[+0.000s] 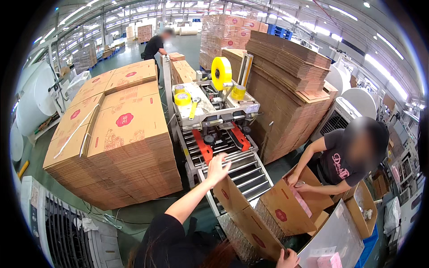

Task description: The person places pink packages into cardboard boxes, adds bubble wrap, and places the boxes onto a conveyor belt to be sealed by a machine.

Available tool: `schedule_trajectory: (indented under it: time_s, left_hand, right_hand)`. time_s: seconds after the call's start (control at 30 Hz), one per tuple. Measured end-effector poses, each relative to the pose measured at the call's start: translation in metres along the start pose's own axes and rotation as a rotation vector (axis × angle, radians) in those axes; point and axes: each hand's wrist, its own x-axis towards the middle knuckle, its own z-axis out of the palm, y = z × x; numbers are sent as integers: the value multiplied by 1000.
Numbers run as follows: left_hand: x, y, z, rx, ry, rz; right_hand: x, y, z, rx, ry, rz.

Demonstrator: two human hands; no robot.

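Observation:
In front of me a brown cardboard carton (243, 213) with dark red emblems stands on edge across a patterned metal plate (262, 211). My left hand (217, 169) is at its far end, beside the roller conveyor. Its fingers are spread and partly bent; whether they touch the carton's corner I cannot tell. My right hand (287, 259) grips the carton's near end at the lower edge of the view. To the right, a co-worker's hands (298, 184) reach into another open carton (282, 207), where a pink pack (302, 202) shows.
Beyond my left hand, the roller conveyor (248, 175) leads into a taping machine (219, 111) with a yellow tape roll (221, 73). Flat cartons stand stacked at left (129, 143) and right (286, 89). A metal table (337, 230) is at lower right. Another person (155, 47) stands farther back.

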Motion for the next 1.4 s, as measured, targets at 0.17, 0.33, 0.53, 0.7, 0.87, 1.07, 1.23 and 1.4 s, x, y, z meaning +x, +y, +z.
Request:
schedule_trajectory:
  time_s: [0.17, 0.33, 0.53, 0.7, 0.87, 1.07, 1.23, 1.4]
  left_hand:
    - [-67, 19, -2, 213, -442, 486]
    - [-82, -13, -11, -88, -533, 785]
    - [-65, 19, -18, -296, -726, 657]
    - [-36, 54, -16, -722, -1075, 785]
    - [-123, 67, 30, -645, -1536, 973]
    - [-213, -19, 104, -322, -1507, 1174]
    - [-134, 78, 90, -293, -1465, 1191]
    - [-58, 159, 98, -463, -817, 833]
  right_hand:
    - [6, 11, 26, -158, -43, 96]
    - [38, 14, 29, -174, -307, 228]
    - [78, 18, -20, -248, -823, 412]
    - [67, 115, -33, -320, -695, 525]
    - [13, 170, 112, 184, -826, 575]
    - [-1, 42, 37, 747, -1421, 310]
    - [16, 41, 15, 512, -1511, -411]
    - [67, 84, 97, -1, -1192, 227]
